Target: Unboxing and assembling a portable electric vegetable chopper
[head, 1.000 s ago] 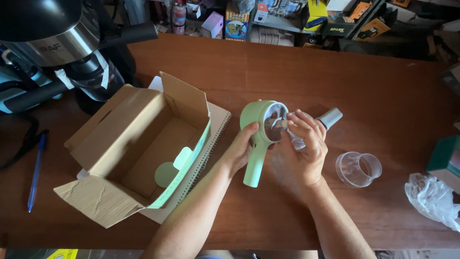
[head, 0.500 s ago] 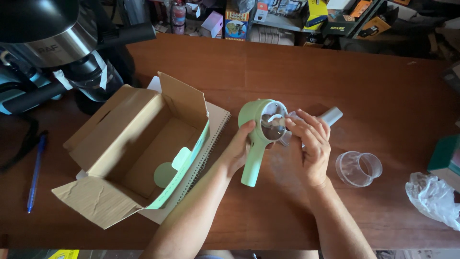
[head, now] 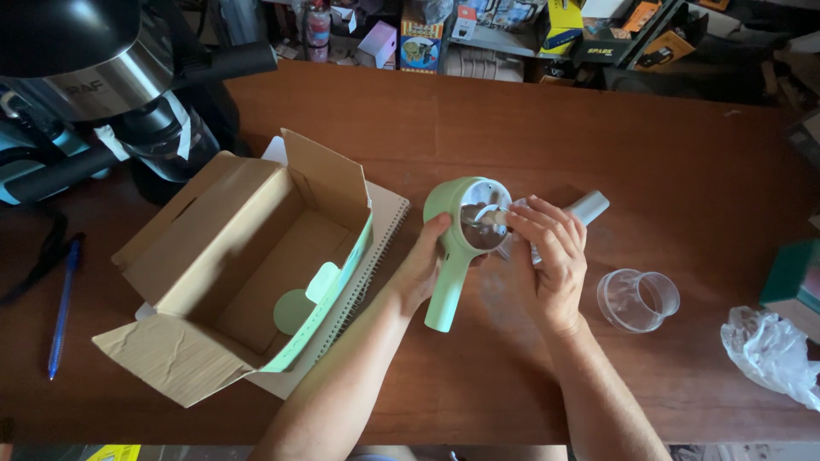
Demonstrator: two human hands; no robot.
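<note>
My left hand [head: 424, 260] grips the neck of a pale green hand-held appliance [head: 451, 290] whose round open head faces up and whose handle points toward me. My right hand [head: 551, 256] pinches a small whitish blade part [head: 489, 217] sitting in that round head, with a thin clear wrapper under the fingers. A grey cylinder [head: 589, 206] pokes out from behind my right hand. Both hands are over the brown wooden table [head: 666, 154].
An open cardboard box [head: 231, 273] with green flaps lies on a spiral notebook [head: 376, 256] at the left. A clear plastic cup [head: 637, 300] lies on its side at the right, beside a crumpled plastic bag [head: 769, 354]. A blue pen [head: 61, 307] and a coffee machine [head: 102, 85] are far left.
My right hand has shifted slightly left and its fingers now reach into the round head of the green appliance. My left hand keeps its grip.
</note>
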